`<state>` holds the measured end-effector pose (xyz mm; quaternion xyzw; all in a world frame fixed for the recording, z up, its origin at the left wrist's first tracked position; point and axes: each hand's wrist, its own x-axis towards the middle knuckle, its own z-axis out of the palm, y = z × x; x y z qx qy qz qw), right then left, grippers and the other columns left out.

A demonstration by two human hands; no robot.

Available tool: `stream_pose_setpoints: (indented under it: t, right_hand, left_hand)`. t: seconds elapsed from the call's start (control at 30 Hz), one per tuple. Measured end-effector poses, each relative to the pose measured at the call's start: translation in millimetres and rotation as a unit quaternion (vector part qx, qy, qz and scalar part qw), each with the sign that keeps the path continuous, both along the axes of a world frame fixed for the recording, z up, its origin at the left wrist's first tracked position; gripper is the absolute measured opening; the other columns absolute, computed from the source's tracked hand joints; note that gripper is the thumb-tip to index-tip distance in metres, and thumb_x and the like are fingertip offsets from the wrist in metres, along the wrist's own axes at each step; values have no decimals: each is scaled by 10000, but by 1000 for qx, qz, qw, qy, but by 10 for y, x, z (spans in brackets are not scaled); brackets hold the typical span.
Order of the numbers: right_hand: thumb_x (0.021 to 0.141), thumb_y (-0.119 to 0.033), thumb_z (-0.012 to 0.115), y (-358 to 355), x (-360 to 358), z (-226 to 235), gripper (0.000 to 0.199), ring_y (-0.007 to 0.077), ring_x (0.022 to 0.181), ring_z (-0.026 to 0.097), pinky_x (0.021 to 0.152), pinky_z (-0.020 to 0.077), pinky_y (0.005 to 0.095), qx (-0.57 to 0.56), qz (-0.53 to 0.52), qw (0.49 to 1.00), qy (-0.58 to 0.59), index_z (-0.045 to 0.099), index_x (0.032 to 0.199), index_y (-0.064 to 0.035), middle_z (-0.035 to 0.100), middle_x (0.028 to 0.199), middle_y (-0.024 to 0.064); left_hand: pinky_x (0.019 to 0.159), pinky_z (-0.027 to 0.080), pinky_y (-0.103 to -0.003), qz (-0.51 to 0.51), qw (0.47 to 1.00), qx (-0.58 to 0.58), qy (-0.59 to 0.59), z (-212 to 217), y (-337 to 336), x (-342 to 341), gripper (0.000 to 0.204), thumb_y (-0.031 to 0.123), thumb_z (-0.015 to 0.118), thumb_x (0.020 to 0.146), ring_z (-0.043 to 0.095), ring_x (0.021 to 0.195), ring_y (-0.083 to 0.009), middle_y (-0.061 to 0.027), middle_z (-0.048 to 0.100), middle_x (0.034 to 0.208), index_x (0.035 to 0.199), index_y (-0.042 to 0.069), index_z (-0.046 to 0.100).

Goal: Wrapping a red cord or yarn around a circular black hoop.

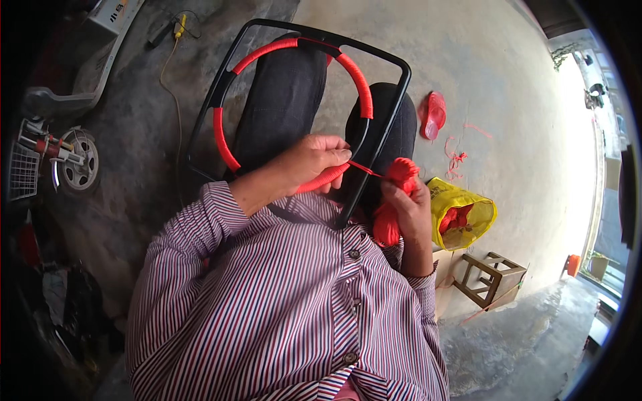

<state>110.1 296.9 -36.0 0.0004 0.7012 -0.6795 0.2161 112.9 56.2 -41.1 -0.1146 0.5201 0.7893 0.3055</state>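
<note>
A black metal frame (403, 87) with a round ring inside rests across my lap. Red cord (359, 83) is wound closely around much of the ring, with short black stretches between the wound parts. My left hand (317, 160) is closed around the ring's near side, thumb and fingers pinching the cord where the winding stops. A taut strand (366, 170) runs from there over the frame's bar to my right hand (416, 204). That hand grips a thick bundle of red cord (388, 224), which sticks out above and below the fingers.
To the right stand a yellow bag (486, 212) with red material inside and a wooden stool (493, 281). A red slipper (435, 115) and cord scraps (457, 159) lie on the floor. A cable (167, 93) and a small wheel (80, 160) are at left.
</note>
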Motion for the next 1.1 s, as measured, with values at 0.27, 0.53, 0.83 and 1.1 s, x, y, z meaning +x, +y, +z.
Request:
stream_pose_setpoints:
  t: [0.27, 0.53, 0.83, 1.1]
  right_hand:
    - [799, -164, 631, 556, 92, 102, 477, 193, 965, 599, 872, 455, 314, 12, 154, 985, -76, 581, 1238, 16, 617, 1033, 81]
    - [724, -99, 717, -174, -102, 144, 554, 238, 1049, 628, 923, 461, 323, 167, 207, 956, 127, 556, 1244, 4, 641, 1089, 151]
    - [871, 39, 634, -186, -292, 26, 729, 175, 1054, 588, 916, 504, 313, -95, -50, 990, 91, 295, 1501, -102, 530, 1294, 110]
    - [606, -191, 764, -743, -366, 66, 654, 320, 1258, 487, 1031, 363, 469, 298, 122, 793, 518, 577, 1210, -23, 576, 1241, 142]
  left_hand:
    - [561, 511, -227, 12, 997, 78, -20, -120, -77, 23, 285, 276, 495, 1000, 636, 700, -102, -90, 660, 890, 1102, 20, 566]
    - [848, 518, -277, 63, 989, 131, -6, 37, -1, 12, 364, 312, 434, 1017, 583, 1049, -120, -42, 596, 1124, 1225, 33, 540]
    - [723, 537, -291, 152, 988, 10, -29, -49, -17, -15, 272, 117, 518, 949, 617, 869, -146, -77, 609, 1024, 1209, 36, 507]
    - [762, 445, -236, 161, 900, -238, 329, -103, -26, 119, 350, 181, 664, 857, 520, 828, -100, -31, 547, 955, 1124, 9, 518]
